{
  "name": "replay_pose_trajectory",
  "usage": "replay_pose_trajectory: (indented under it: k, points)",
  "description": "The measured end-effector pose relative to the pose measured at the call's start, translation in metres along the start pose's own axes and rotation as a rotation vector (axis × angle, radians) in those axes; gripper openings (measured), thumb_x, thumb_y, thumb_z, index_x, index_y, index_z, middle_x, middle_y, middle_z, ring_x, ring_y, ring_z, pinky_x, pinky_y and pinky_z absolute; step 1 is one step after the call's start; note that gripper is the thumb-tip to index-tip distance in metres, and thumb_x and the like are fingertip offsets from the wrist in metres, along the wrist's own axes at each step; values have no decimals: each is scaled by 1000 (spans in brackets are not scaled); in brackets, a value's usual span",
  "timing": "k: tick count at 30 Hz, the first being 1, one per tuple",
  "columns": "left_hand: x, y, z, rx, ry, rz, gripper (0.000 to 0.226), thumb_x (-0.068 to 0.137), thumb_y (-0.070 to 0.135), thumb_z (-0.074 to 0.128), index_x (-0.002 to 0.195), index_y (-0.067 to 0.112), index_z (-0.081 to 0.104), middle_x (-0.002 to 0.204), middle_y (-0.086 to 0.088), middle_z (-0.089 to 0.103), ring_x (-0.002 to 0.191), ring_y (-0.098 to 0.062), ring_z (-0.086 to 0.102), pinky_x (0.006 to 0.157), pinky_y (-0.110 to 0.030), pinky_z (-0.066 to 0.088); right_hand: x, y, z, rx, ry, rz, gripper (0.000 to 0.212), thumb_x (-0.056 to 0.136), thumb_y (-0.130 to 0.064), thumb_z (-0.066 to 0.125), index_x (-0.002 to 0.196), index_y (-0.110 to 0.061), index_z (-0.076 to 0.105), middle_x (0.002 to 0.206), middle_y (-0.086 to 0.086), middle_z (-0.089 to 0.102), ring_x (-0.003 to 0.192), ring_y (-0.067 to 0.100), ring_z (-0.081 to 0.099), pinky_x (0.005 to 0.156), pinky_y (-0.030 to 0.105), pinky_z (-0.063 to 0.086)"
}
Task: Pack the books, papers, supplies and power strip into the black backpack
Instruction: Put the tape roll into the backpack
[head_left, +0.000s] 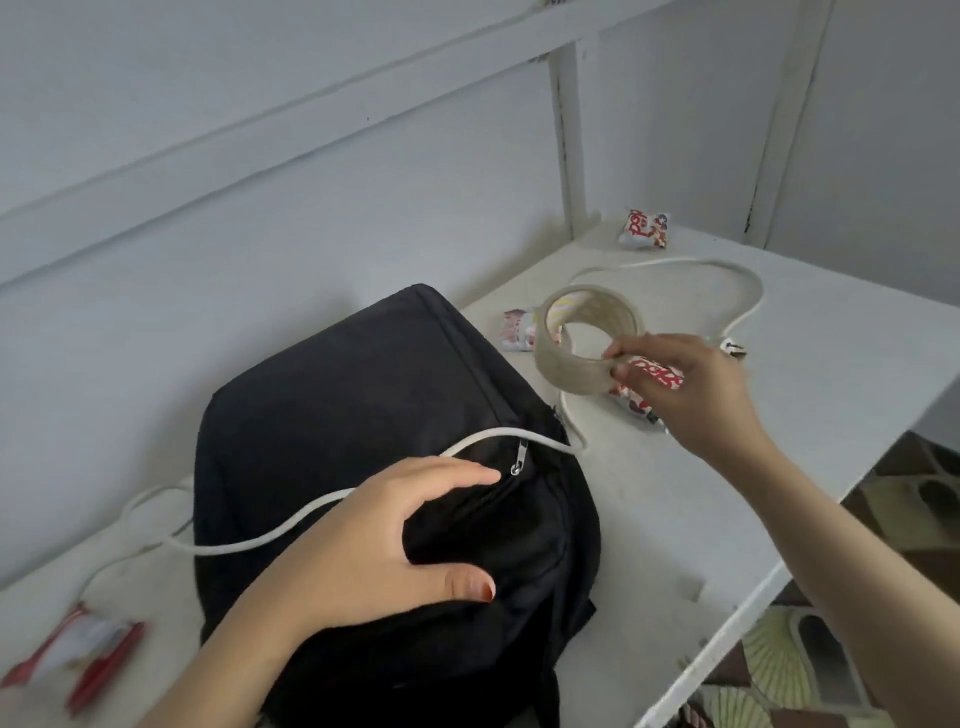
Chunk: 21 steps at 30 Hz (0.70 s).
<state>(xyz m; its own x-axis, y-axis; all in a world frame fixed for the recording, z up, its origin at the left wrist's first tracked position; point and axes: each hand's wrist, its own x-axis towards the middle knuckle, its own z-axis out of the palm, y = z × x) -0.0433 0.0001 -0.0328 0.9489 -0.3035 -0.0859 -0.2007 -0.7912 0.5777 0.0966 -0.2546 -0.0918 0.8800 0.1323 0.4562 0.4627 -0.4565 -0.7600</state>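
Pressed flat at six o'clock, the left hand (374, 540) lies with straight fingers and spread thumb on the black backpack (363, 395), which sits on the white table (675, 519) with its zipper pull (519, 457) seemingly closed. White cable (748, 291) crosses the bag by that hand and loops off towards one o'clock, while at two o'clock the right hand (691, 395) pinches a tilted tape roll (566, 369) by its rim, over snack packets (654, 376). To my eye, so slim a pinch could drop the roll, and the draped cable could snag the zipper when the bag opens.
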Motion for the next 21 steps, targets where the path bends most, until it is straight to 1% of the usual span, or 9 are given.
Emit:
replay_pose_trajectory:
  k: [4, 6, 7, 9, 11, 13, 15, 17, 21]
  points:
    - [-34, -3, 28, 171, -61, 33, 97, 57, 69, 73, 133, 66, 14, 137, 46, 13, 130, 20, 10, 100, -2, 15, -54, -3, 6, -64, 109, 28, 17, 78, -31, 65, 92, -27, 74, 85, -10, 69, 86, 19, 63, 86, 49, 47]
    - [-46, -7, 38, 242, -65, 32, 97, 64, 60, 73, 134, 66, 5, 135, 49, 6, 127, 25, 4, 97, 4, 10, -80, -7, 8, -90, 157, 64, 17, 79, -33, 65, 93, -28, 73, 88, -14, 67, 92, 22, 64, 87, 52, 46]
    - [-50, -9, 40, 259, -54, 36, 93, 71, 52, 72, 133, 67, 4, 133, 50, 9, 124, 26, 7, 95, 5, 10, -91, -8, 9, -94, 180, 84, 15, 80, -31, 66, 93, -28, 73, 88, -14, 67, 94, 22, 63, 87, 51, 47]
    - [-56, -14, 38, 281, 15, 56, 88, 80, 34, 69, 132, 68, 7, 125, 45, 31, 117, 22, 31, 95, 0, 25, -111, -14, 10, -92, 210, 128, 11, 82, -24, 70, 93, -27, 73, 86, -16, 65, 97, 22, 62, 88, 51, 46]
    - [-57, -18, 29, 284, 128, 49, 82, 80, 25, 70, 133, 62, 20, 106, 32, 52, 99, 10, 52, 88, -13, 42, -125, -20, 10, -93, 215, 159, 14, 83, -20, 70, 94, -28, 73, 89, -25, 60, 102, 23, 60, 90, 53, 45]
    - [-53, -23, 16, 245, 220, -5, 74, 77, 22, 74, 131, 54, 36, 90, 24, 57, 87, 5, 57, 82, -19, 46, -137, -27, 8, -97, 218, 170, 16, 83, -21, 70, 95, -31, 72, 91, -26, 59, 108, 22, 58, 92, 54, 44]
    - [-51, -24, 3, 172, 259, -49, 70, 74, 20, 77, 127, 51, 44, 87, 19, 59, 83, 4, 57, 79, -17, 45, -147, -35, 8, -95, 228, 174, 17, 83, -21, 69, 96, -33, 71, 94, -18, 61, 112, 22, 56, 94, 53, 42]
    - [-51, -25, -8, 138, 289, -50, 70, 74, 20, 78, 127, 50, 45, 88, 15, 61, 83, 3, 58, 78, -17, 43, -156, -43, 8, -87, 247, 169, 18, 83, -22, 69, 97, -34, 70, 96, -18, 61, 114, 21, 56, 95, 54, 41]
    - [-48, -28, -21, 206, 356, -58, 71, 76, 21, 76, 133, 44, 41, 94, 14, 58, 83, -8, 57, 73, -18, 40, -170, -57, 12, -59, 273, 85, 19, 83, -21, 70, 96, -35, 69, 97, -33, 56, 106, 12, 56, 95, 52, 42]
